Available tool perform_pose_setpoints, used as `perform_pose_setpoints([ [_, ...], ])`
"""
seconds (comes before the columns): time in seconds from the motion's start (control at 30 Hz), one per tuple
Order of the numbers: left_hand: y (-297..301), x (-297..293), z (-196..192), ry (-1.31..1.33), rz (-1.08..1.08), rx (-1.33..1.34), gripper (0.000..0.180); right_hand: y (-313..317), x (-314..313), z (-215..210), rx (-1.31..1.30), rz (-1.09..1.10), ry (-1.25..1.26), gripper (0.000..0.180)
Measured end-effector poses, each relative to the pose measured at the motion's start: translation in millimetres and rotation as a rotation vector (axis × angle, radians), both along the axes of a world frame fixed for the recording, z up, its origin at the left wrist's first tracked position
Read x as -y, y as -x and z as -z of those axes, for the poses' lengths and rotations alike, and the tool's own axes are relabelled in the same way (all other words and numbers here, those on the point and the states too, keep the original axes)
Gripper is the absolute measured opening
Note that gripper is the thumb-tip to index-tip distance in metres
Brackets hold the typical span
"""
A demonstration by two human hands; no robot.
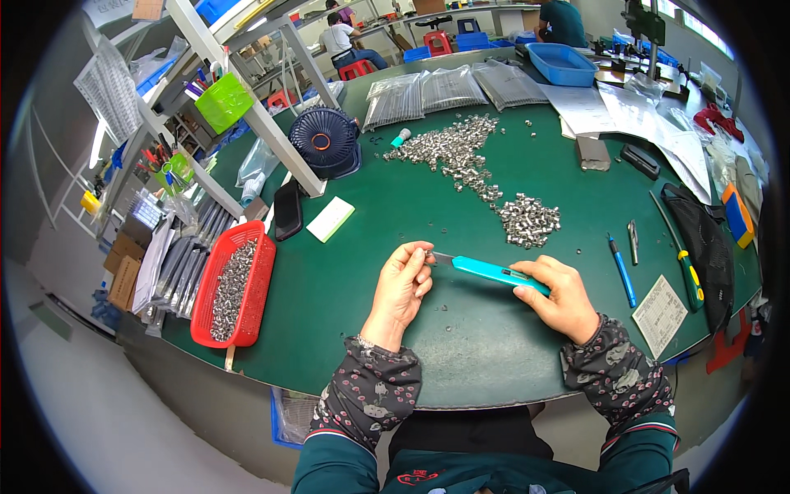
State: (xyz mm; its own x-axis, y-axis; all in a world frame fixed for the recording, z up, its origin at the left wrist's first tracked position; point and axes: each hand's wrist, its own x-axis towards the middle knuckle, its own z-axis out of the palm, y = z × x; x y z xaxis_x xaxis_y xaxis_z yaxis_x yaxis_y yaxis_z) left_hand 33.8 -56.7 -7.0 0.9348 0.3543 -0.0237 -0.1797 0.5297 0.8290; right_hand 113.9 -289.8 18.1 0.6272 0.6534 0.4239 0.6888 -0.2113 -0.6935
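My right hand [561,294] grips a turquoise utility knife [494,271] with its blade out, pointing left. The blade's tip meets the fingertips of my left hand [400,284], which pinch a small shiny metal piece [429,256], mostly hidden by the fingers. Beyond my hands, a small heap of silvery metal rings [528,221] sits on the green tabletop [485,354]. Farther back spreads a larger pile of similar metal pieces [448,152]. At the left edge, a red plastic basket [267,272] holds many more of them.
A dark blue fan [326,142], a black phone [288,211] and a white-green notepad [331,220] stand or lie left. On the right are a blue pen [623,272], a screwdriver [690,276], a paper slip [660,316] and a black bag [704,247]. Plastic-wrapped bundles [453,89] lie behind.
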Motion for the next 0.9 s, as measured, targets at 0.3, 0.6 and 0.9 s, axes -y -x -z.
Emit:
perform_pose_setpoints([
  [0.3, 1.1, 1.1, -0.6, 0.061, 0.019, -0.100, 0.018, -0.1, -1.7, 1.7, 0.145, 0.056, -0.108, 0.028],
  [0.6, 1.1, 0.9, -3.9, 0.054, 0.028, -0.051, 0.016, -3.1, -1.5, 3.0, 0.109, 0.090, -0.108, 0.029],
  [0.9, 0.9, -1.1, 0.8, 0.053, 0.033, -0.020, 0.013, -4.7, -0.7, 4.3, 0.098, 0.049, -0.078, 0.028],
])
